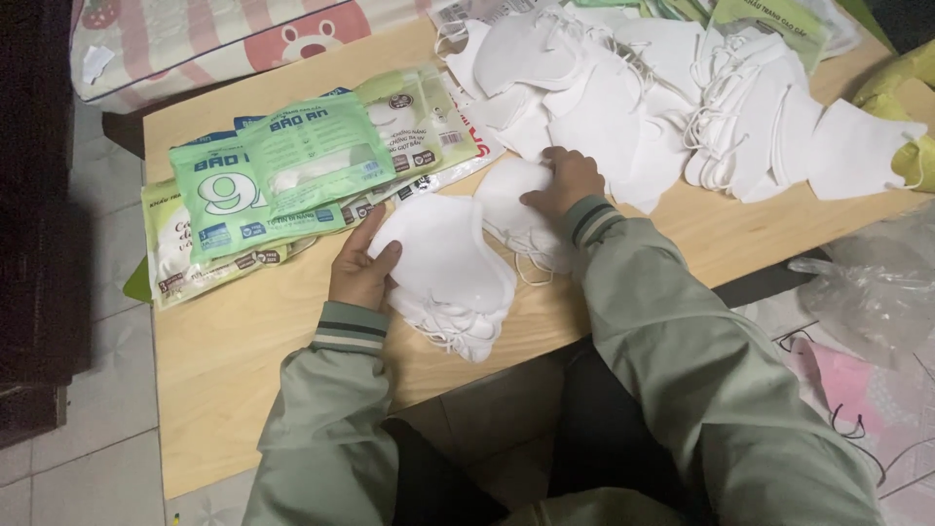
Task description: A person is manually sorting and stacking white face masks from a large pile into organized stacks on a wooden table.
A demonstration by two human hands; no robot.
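My left hand holds the left edge of a stack of white folded face masks lying on the low wooden table. My right hand rests with bent fingers on another white mask just behind that stack. Both arms wear pale green sleeves with striped cuffs. White ear loops hang from the stack toward the table's near edge.
A fan of green and clear mask packets lies left of my hands. A big heap of loose white masks covers the far right of the table. A clear plastic bag sits on the floor at right, a patterned cushion behind.
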